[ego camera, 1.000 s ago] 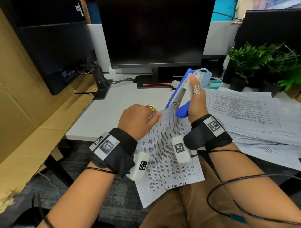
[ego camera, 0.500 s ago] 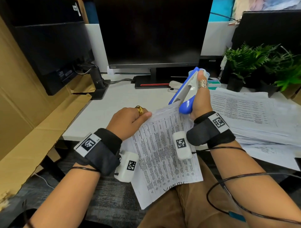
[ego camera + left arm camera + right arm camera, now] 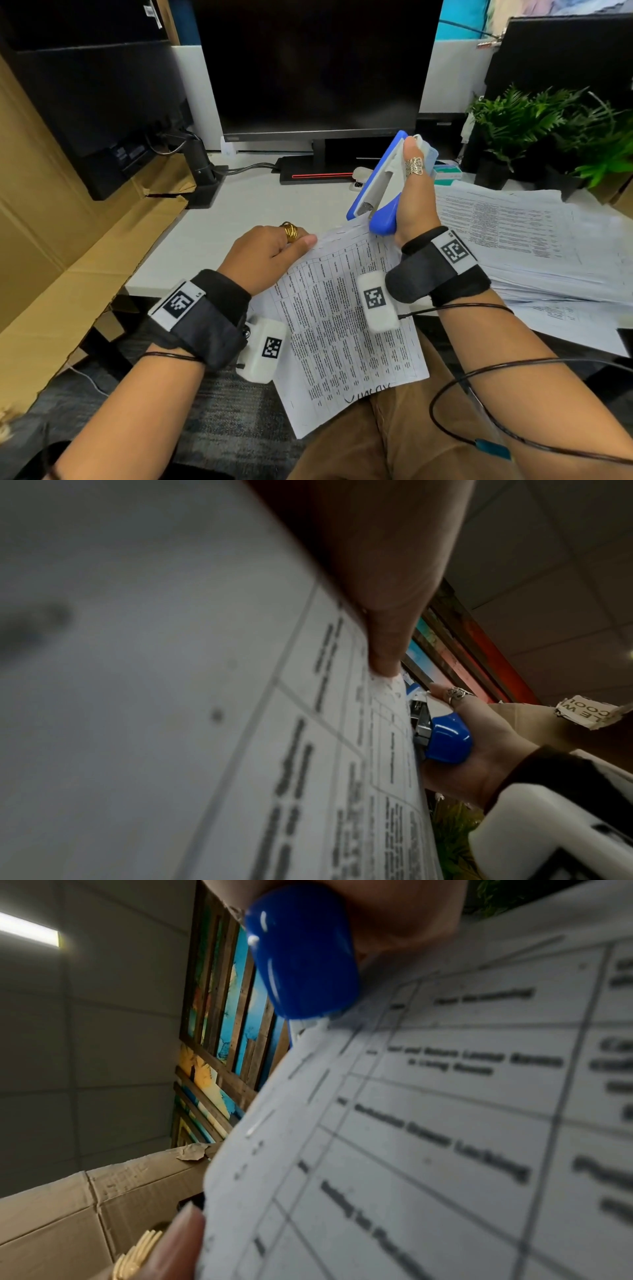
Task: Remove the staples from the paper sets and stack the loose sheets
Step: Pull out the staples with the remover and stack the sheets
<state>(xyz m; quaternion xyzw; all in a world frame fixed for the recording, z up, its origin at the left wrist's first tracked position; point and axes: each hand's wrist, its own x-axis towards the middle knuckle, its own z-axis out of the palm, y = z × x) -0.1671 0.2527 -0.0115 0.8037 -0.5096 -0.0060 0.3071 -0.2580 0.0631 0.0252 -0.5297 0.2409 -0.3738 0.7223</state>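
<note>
This is an office. A big black computer screen (image 3: 318,65) stands at the back of the white counter (image 3: 239,219). Right of the screen lie piles of printed white paper sheets (image 3: 534,240), with green leafy potted plants (image 3: 534,126) behind them.

White worktop (image 3: 260,205) spans centre. Dark monitor (image 3: 318,65) at 12 o'clock on black stand; red line glows on base. Second black screen (image 3: 92,102) at 10 o'clock, cable trailing from its mount. Brown cardboard sheets (image 3: 51,260) lean along 9 o'clock side. Green potted plants (image 3: 534,123) at 2 o'clock. White partition wall (image 3: 448,75) behind monitor. Grey carpet floor (image 3: 226,425) at 6 o'clock. Wrist views: ceiling strip light (image 3: 29,931) lit, colourful slatted wood artwork (image 3: 222,1020) on wall.
</note>
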